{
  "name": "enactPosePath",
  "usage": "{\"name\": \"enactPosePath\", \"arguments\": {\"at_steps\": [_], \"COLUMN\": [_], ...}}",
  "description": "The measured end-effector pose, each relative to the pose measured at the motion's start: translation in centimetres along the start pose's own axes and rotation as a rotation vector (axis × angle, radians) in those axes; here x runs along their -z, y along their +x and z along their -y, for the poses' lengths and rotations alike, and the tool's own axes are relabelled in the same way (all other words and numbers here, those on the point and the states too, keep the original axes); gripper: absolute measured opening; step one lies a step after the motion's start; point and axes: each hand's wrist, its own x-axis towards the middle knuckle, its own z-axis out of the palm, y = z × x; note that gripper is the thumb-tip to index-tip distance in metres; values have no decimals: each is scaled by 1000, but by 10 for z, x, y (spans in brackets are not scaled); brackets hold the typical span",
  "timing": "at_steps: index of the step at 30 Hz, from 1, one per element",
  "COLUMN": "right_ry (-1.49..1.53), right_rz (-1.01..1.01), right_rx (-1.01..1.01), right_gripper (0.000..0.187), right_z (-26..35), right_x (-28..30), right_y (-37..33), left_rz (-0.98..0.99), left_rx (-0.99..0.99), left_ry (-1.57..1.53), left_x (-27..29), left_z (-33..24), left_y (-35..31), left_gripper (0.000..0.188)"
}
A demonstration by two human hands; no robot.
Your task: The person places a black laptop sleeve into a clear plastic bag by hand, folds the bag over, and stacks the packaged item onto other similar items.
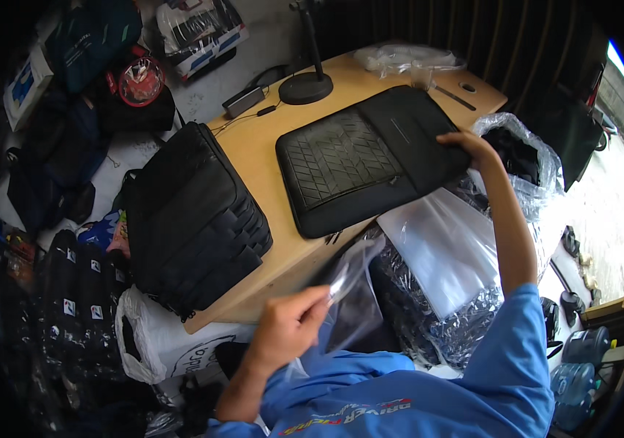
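A black laptop sleeve (392,160) with a tread-patterned front pocket lies on the wooden table (257,146), its near right part over the table's edge. My right hand (472,148) grips its right end, thumb on top and the other fingers hidden below. Close to my body, my left hand (293,321) pinches the edge of a clear plastic bag (355,292), which hangs down and is partly smeared by motion. A stack of similar black sleeves (188,212) stands on the table to the left.
Clear plastic sheets (439,248) lie on a plastic-wrapped bundle (429,328) right of my lap. A lamp base (306,87), a power adapter (244,101) and a cup (421,77) stand toward the table's back. Bags (71,306) crowd the left; water jugs (571,387) sit lower right.
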Motion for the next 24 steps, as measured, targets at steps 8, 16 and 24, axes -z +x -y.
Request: {"name": "enactPosePath", "arguments": {"at_steps": [8,16,24], "right_ry": [373,416,603], "right_rz": [-472,-567,-616], "right_rx": [360,703,849], "right_gripper": [32,31,39], "right_z": [-21,3,-43], "right_x": [24,93,173], "right_y": [-121,-179,-222], "left_rz": [-70,-545,-775], "left_rx": [-385,-715,-1047], "left_ry": [81,796,941], "left_x": [110,205,183], "left_z": [-124,-263,-279], "left_y": [93,201,227], "left_gripper": [24,15,17]}}
